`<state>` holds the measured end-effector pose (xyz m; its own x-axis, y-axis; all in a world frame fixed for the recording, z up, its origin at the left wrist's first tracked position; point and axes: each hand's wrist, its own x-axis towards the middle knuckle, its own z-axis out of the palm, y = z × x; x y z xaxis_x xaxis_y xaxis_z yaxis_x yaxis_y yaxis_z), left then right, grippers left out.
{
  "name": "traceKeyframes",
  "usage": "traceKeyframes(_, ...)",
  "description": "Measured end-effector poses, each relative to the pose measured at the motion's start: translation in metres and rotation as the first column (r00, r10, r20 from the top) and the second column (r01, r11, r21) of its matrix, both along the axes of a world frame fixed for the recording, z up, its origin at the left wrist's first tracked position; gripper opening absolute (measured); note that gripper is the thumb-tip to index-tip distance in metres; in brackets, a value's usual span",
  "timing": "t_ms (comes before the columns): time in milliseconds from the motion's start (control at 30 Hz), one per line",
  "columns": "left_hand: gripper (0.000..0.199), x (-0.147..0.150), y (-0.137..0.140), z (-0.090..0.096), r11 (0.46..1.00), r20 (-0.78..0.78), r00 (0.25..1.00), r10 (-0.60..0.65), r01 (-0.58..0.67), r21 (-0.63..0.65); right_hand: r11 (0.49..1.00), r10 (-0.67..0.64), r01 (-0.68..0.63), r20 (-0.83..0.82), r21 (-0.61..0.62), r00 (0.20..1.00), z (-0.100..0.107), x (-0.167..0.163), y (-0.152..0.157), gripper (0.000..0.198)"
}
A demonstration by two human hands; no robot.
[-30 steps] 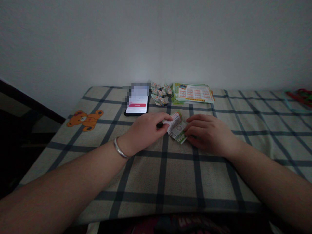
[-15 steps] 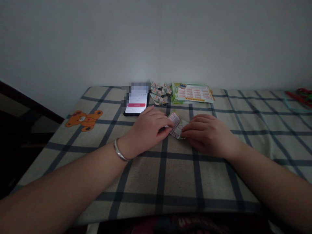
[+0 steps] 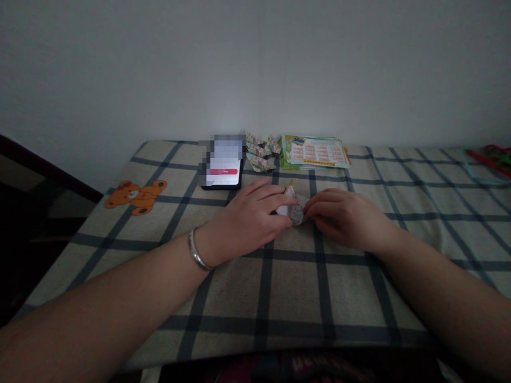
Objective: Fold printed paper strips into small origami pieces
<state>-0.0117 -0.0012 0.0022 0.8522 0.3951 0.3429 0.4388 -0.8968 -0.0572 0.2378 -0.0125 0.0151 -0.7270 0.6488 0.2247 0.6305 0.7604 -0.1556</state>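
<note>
A small folded piece of printed paper (image 3: pixel 296 211) rests on the checked tablecloth between my hands, its far corner greenish and pointed. My left hand (image 3: pixel 259 210), with a silver bangle at its wrist, has thumb and fingers closed on the paper's left side. From the right, my right hand (image 3: pixel 345 215) pinches the paper's other edge with curled fingertips. Fingers cover parts of the paper, so its full shape is hidden. Beyond it lie several folded paper pieces (image 3: pixel 261 154) with similar print, beside a stack of printed sheets (image 3: pixel 317 152).
A phone (image 3: pixel 223 165) with a lit screen lies behind my left hand. An orange bear picture (image 3: pixel 138 197) is on the tablecloth (image 3: pixel 223 298) at left. Red and green items (image 3: pixel 497 159) sit at the far right. A wall (image 3: pixel 255 69) rises behind the table.
My left hand has shifted slightly right, its thumb and fingers reaching further over the paper. The paper's left part now stands folded up into a peak. My right hand has moved slightly right.
</note>
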Motion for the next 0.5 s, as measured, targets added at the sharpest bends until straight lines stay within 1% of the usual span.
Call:
traceKeyframes(167,0.018,0.0,0.002,-0.001,1.0,-0.002,1.0,-0.008,0.008,-0.027,0.999,-0.034,0.034,-0.003,0.017,0.999,-0.001,-0.002,0.001,0.017)
traceKeyframes(333,0.022,-0.002,0.004,-0.001,0.998,0.017,0.999,-0.047,0.048,-0.048,0.997,-0.081,0.082,-0.071,0.009,0.994,-0.008,-0.003,0.004,0.022)
traceKeyframes(500,0.021,-0.002,0.004,-0.002,0.994,0.048,0.996,-0.081,0.084,-0.072,0.987,-0.157,0.16,-0.136,0.013,0.978,-0.014,-0.007,0.005,0.017)
